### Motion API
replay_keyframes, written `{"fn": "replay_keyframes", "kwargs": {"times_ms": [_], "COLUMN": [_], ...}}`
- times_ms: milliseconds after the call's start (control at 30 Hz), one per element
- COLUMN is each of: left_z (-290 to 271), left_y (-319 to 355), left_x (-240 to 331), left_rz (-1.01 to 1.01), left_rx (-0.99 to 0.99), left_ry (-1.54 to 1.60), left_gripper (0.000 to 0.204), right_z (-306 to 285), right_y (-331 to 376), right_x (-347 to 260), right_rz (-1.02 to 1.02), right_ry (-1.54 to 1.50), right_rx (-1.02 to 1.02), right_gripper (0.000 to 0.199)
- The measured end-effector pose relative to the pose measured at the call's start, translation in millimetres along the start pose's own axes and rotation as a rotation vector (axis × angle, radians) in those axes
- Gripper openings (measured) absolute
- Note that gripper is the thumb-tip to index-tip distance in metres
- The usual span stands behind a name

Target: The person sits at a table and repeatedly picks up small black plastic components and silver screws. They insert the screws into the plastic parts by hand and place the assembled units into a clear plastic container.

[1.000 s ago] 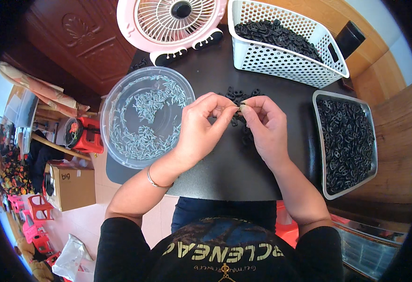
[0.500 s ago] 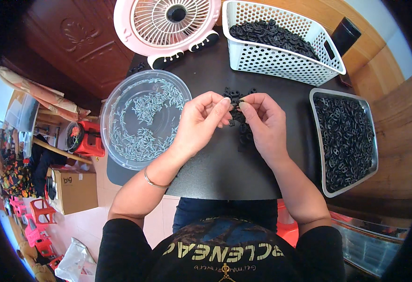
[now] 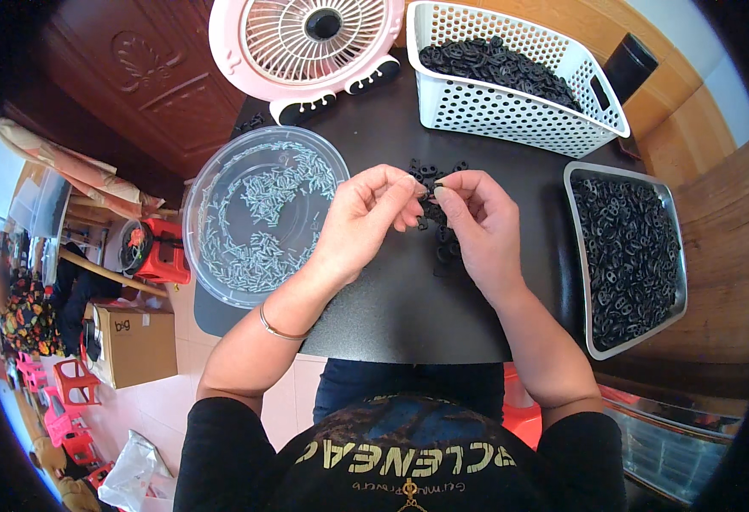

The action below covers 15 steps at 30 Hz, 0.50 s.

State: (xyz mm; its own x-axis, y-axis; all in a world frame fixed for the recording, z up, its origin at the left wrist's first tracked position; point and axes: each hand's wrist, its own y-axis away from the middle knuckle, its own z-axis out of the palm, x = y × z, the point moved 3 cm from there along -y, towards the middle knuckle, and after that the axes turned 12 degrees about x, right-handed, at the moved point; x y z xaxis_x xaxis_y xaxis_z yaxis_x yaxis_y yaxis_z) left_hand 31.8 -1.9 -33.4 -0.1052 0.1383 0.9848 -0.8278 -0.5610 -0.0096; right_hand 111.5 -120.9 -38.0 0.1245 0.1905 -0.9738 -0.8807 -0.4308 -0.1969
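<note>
My left hand (image 3: 366, 209) and my right hand (image 3: 481, 218) meet fingertip to fingertip over the middle of the dark table (image 3: 408, 316). Each has its thumb pinched against the forefinger. Whatever the left pinch holds is too small and too covered to name. A tiny dark bit shows at the right fingertips, its kind unclear. Just beyond and beneath the fingers lies a loose heap of small black plastic pieces with holes (image 3: 428, 171), partly hidden by both hands. Left of my left hand stands a round clear tub (image 3: 191, 230) of small silvery screws (image 3: 272, 198).
A pink fan (image 3: 280, 85) stands at the back left. Behind on the right is a white perforated basket (image 3: 511, 128) of black pieces, with a black cylinder (image 3: 630, 58) beside it. A metal tray (image 3: 585, 316) of similar pieces sits at the right. A person (image 3: 24, 307) sits far left.
Both hands stay in nearly the same place, still pinched together. The left fingertips have shifted very slightly; the containers stand as before.
</note>
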Motion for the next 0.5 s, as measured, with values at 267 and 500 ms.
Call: {"fn": "replay_keyframes", "kwargs": {"times_ms": [267, 500], "left_z": [3, -1], "left_y": [2, -1], "left_x": [6, 3], "left_rz": [0.1, 0.03], "left_rx": [-0.113, -0.125], "left_ry": [0.019, 0.091], "left_gripper": [0.022, 0.01], "right_z": [3, 2], "right_y": [2, 1], "right_x": [7, 8], "right_rz": [0.717, 0.532], "right_ry": [-0.7, -0.366], "right_rx": [-0.322, -0.315], "right_gripper": [0.02, 0.015]}}
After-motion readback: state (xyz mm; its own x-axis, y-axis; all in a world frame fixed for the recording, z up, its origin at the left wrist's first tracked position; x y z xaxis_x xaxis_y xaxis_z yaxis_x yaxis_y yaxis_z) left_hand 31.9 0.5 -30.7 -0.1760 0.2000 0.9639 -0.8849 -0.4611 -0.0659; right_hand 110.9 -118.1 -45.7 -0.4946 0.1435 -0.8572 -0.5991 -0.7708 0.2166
